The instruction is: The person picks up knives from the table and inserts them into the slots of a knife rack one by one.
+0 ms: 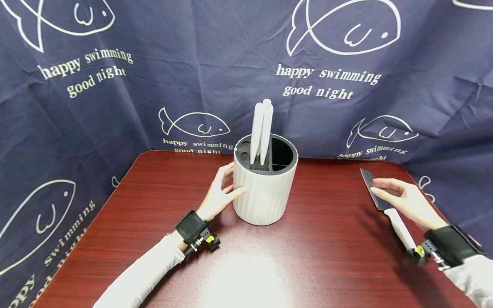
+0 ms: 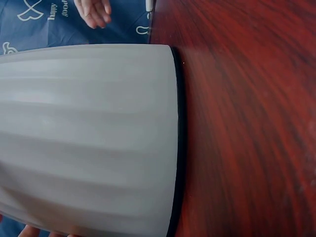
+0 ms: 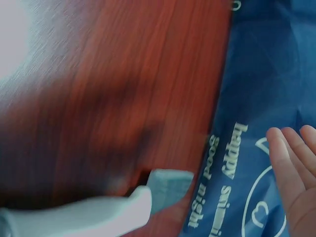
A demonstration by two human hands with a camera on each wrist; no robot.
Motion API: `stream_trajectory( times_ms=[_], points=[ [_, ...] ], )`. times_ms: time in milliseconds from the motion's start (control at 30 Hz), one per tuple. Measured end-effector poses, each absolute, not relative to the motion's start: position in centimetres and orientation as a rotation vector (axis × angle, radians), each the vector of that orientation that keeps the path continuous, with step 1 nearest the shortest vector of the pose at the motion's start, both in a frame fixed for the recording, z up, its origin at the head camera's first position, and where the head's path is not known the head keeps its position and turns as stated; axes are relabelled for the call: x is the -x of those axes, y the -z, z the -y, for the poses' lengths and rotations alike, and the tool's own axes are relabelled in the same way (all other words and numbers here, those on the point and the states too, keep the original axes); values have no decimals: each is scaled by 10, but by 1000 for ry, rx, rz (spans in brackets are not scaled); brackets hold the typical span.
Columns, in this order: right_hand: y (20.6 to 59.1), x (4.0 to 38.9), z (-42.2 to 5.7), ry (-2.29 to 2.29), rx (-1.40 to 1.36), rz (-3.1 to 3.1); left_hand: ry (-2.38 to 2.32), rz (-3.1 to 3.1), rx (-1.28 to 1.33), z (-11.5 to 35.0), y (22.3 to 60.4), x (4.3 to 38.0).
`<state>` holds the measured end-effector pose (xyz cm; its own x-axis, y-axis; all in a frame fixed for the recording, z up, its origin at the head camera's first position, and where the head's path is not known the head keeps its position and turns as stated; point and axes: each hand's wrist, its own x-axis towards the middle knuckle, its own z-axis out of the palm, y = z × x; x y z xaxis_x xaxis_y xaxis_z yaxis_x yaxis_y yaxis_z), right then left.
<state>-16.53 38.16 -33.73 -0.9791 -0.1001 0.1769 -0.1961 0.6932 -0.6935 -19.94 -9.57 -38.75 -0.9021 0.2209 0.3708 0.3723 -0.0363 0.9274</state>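
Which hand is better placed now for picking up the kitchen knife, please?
Right, I think. The right hand hovers above the kitchen knife and holds nothing, while the left hand holds the knife holder, farther away.

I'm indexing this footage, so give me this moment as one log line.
left hand: holds holder | right hand: above knife, not touching | knife: lying on table | holder: two white handles inside

I see dark blue cloth [image 1: 215,64] with white fish outlines [image 1: 350,53] and "happy swimming good night" lettering [image 1: 328,75] at the far, left and right sides of my red-brown table [image 1: 327,205], its near part catching white glare [image 1: 246,282].
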Motion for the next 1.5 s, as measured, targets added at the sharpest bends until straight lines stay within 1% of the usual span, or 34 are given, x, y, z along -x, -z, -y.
stream_trajectory(
  times_ms=[333,567,767,1133,1500],
  points=[
    [340,156,-409,-1057,-267,2784,2083,2094,649,96,389,200],
    [348,151,-426,-996,-276,2774,2074,2111,637,96,388,200],
    [352,148,-437,-861,-303,2805,2058,2126,625,97,390,200],
    [357,142,-447,-780,-282,2840,2064,2117,643,96,390,201],
    [370,133,-450,-728,-235,2936,2069,2119,635,97,391,200]
  ],
)
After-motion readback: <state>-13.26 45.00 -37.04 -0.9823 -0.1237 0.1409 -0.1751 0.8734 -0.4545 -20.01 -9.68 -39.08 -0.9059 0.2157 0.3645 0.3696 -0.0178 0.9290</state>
